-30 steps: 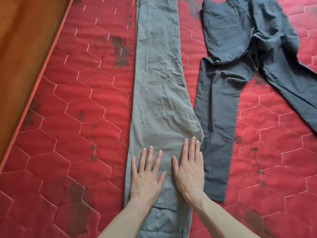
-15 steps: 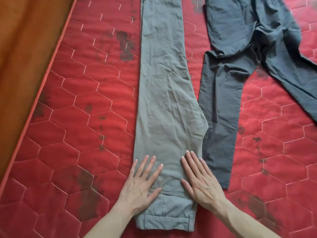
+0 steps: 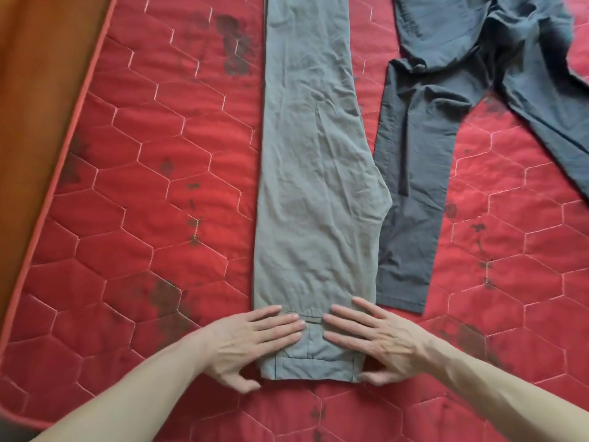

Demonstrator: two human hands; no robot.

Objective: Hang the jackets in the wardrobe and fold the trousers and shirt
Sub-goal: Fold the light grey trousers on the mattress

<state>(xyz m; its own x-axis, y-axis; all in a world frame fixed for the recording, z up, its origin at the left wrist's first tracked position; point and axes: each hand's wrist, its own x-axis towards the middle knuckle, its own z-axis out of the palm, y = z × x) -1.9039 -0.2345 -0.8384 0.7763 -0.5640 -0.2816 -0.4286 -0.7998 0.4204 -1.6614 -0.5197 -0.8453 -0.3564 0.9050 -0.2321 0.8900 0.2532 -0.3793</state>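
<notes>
On the red quilted mattress (image 3: 134,193), stitched in a hexagon pattern and marked with dark stains, a pair of light grey-green crumpled cotton trousers (image 3: 315,173) is laid out flat and folded lengthwise, one leg over the other, so that a single long strip runs from the top edge of the view down to the waistband at the near end. The left hand (image 3: 251,339) is laid flat on the left side of the waistband area, fingers spread and pointing to the right, with the thumb curled at the lower left corner of the cloth. The right hand (image 3: 376,341) is placed on the opposite side, fingers spread and pointing left, its thumb set at the lower right corner. Nothing is gripped by either hand; both are pressed palm-down on the fabric. Just beside the folded pair, to its right, a pair of dark slate-grey trousers (image 3: 424,161) is spread loosely with its legs apart, one leg lying partly under the grey-green cloth's edge. An orange-brown wooden surface (image 3: 35,100) is seen along the mattress's left border.
</notes>
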